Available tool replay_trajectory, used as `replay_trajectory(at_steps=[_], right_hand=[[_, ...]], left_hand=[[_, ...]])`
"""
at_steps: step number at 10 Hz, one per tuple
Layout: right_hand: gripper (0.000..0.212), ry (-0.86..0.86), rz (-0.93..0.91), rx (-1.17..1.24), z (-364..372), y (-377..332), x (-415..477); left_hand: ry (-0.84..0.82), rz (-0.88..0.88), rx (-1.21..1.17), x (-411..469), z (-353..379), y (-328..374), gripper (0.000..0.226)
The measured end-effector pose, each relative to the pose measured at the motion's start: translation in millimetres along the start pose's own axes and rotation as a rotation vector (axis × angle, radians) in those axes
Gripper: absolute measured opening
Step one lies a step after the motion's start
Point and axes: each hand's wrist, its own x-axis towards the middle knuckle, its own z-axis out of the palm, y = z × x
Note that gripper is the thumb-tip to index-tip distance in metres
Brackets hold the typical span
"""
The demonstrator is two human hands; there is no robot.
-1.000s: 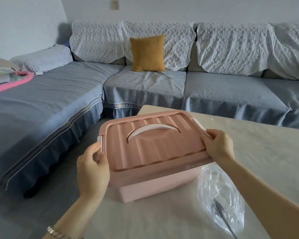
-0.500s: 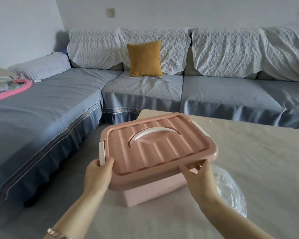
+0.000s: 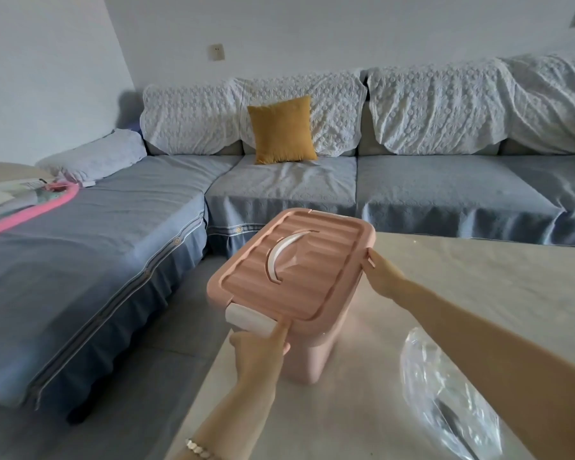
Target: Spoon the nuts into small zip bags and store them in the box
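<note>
A pink storage box [image 3: 312,356] with a ribbed lid [image 3: 299,273] and a white handle [image 3: 281,257] stands on the beige table [image 3: 495,287], one short end turned toward me. My left hand [image 3: 259,351] is at that near end, index finger up against the white latch [image 3: 248,318], the other fingers hidden behind the hand. On the right, my right hand [image 3: 382,272] grips the lid's rim. A clear plastic bag [image 3: 442,393] lies at the lower right with a dark spoon [image 3: 452,423] inside. No nuts are visible.
The box sits at the table's left corner, with grey floor [image 3: 166,343] beyond it. A blue-covered corner sofa [image 3: 279,187] with a mustard cushion [image 3: 281,129] runs behind and to the left. A pink hoop [image 3: 30,215] lies on the sofa's left part.
The box has been turned so a short, latched end faces me. My left hand went to that latch and my right hand shifted to the lid's right rim.
</note>
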Motion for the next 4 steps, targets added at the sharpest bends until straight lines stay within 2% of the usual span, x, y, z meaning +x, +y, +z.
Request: replay_trajectory(at_steps=[1, 2, 3, 4], right_hand=[[0.048, -0.057, -0.022, -0.019, -1.5, 6.0, -1.7], [0.049, -0.068, -0.063, -0.110, -3.5, 18.6, -15.7], [0.045, -0.067, -0.135, -0.190, -12.2, 22.7, -33.4], [0.033, -0.065, -0.140, -0.267, -29.6, 23.2, -48.5]], left_hand=[[0.018, 0.064, 0.020, 2.2, 1.6, -9.2, 0.084], [0.063, 0.095, 0.060, 6.5, 1.7, -11.7, 0.082], [0.022, 0.071, 0.102, 7.6, 6.1, -5.9, 0.088], [0.061, 0.018, 0.485, -4.7, 10.7, 18.8, 0.104]])
